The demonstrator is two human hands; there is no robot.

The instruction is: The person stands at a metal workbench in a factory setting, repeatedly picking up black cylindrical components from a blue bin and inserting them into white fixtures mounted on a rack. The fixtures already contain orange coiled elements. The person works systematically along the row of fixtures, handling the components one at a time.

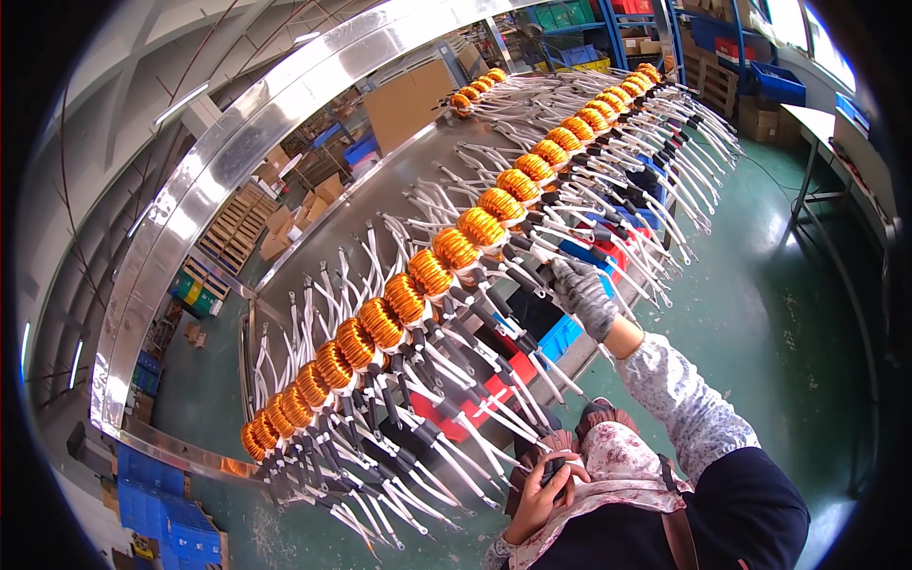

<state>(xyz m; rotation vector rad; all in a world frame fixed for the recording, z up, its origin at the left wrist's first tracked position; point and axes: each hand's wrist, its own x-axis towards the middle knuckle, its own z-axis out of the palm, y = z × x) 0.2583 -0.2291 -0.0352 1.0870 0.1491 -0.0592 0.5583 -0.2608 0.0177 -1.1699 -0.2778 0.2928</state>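
The right hand (581,296), in a grey glove, reaches up to the long row of orange wire coils (456,249) hung along a steel rack (228,161) — its fingers are closed around one of the white sleeved leads (608,275) below the coils, about midway along the row. The left hand (543,492), bare, is low by the body, curled around a small dark object (554,467) I cannot identify. The step looks like handling leads one at a time; moving to the neighbouring lead would call for keeping the tangled wires apart.
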